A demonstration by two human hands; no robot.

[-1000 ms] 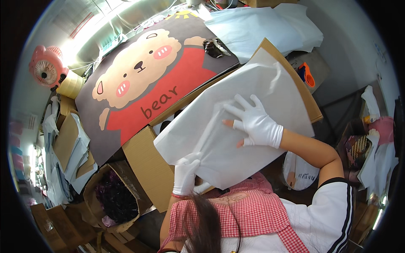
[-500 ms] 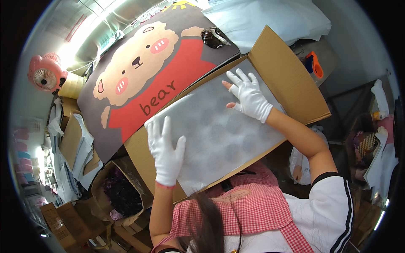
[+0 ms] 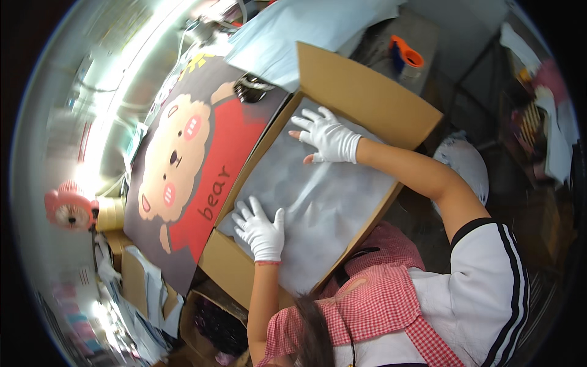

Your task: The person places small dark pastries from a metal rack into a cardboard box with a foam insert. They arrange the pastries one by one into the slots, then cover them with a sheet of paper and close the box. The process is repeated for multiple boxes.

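A cardboard box (image 3: 367,92) stands in front of me with its top flaps folded outward. A pale, cloudy plastic sheet (image 3: 333,208) covers its contents, which I cannot make out. My left hand (image 3: 260,232), in a white glove, lies with fingers spread on the sheet at the box's left end. Farther back and to the right, my right hand (image 3: 330,139) rests on the sheet with its fingers apart. Its white glove leaves the thumb and a fingertip bare. Neither hand holds anything.
Beside the box lies a dark mat (image 3: 183,165) with a cartoon bear. An orange and blue tape dispenser (image 3: 406,56) sits beyond the right flap, near a light-blue plastic sheet (image 3: 287,43). At left are a pink fan (image 3: 70,207) and an open carton (image 3: 214,327) of dark, shiny material.
The whole view has turned and shifted. Both hands have pressed the cloudy sheet lower into the box, and it now shows creases. Round shapes seen under it before no longer show.
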